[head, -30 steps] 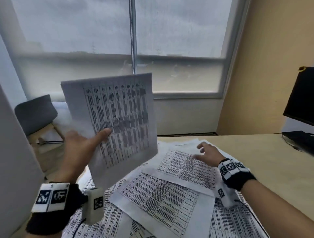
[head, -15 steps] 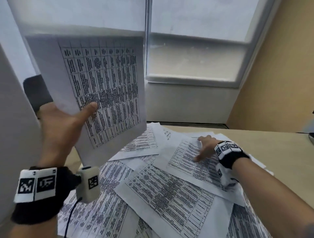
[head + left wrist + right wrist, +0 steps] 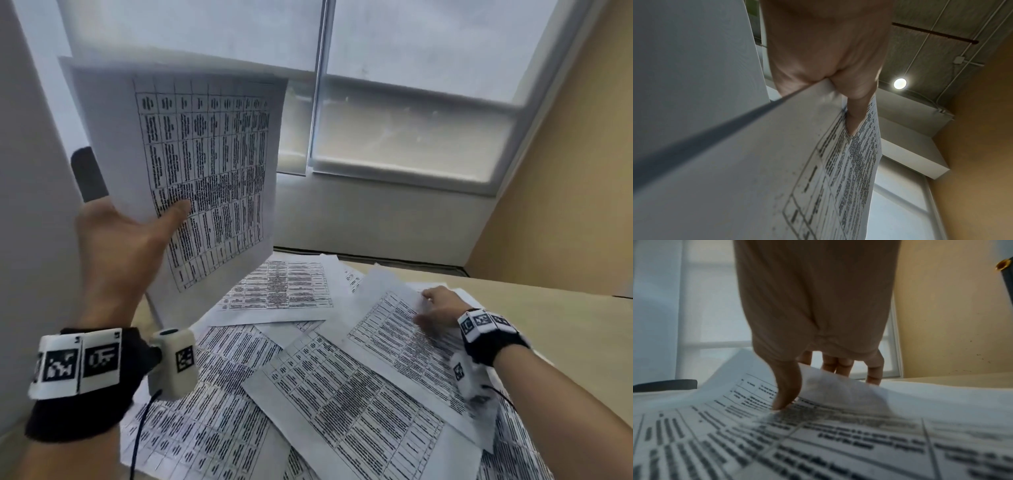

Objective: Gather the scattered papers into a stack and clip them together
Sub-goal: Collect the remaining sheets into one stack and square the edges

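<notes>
My left hand [image 3: 137, 236] holds a small stack of printed table sheets [image 3: 205, 164] upright in the air at the left, thumb on the front. In the left wrist view the thumb [image 3: 855, 104] presses on that held stack [image 3: 777, 178]. Several more printed sheets [image 3: 342, 411] lie scattered and overlapping on the tan desk [image 3: 565, 335]. My right hand [image 3: 435, 308] pinches the far edge of one sheet [image 3: 397, 329], which curls up off the pile. In the right wrist view the thumb [image 3: 785, 395] lies on top of this sheet [image 3: 818, 434] and the fingers sit behind its raised edge. No clip is visible.
A window with a lowered blind [image 3: 428, 68] fills the wall behind the desk. A white partition [image 3: 30, 240] stands close at the left, with a dark chair back [image 3: 87, 174] beside it. The tan wall [image 3: 582, 171] rises at the right.
My left hand has raised the held stack higher. My right hand went from lying on a desk sheet to pinching its far edge, which now curls up. The head view has tilted.
</notes>
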`<control>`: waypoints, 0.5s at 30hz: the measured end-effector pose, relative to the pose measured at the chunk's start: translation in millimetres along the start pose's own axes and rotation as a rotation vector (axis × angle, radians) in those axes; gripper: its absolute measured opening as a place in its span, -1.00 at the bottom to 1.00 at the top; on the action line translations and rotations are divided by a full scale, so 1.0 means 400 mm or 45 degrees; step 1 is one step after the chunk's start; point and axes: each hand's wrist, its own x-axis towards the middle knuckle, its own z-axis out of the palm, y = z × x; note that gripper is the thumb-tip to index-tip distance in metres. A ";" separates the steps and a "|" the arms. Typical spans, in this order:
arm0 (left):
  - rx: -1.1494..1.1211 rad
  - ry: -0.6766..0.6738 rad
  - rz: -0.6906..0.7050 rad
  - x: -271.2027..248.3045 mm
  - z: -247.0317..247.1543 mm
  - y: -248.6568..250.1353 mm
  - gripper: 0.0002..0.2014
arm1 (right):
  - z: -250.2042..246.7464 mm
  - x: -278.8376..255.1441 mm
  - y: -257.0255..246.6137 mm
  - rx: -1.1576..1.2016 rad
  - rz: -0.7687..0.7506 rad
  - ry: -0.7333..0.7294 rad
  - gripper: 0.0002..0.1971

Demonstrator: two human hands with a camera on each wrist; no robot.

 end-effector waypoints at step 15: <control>-0.109 0.111 -0.065 0.023 -0.029 -0.045 -0.81 | -0.254 0.011 -0.312 -0.265 -0.581 -0.130 -0.82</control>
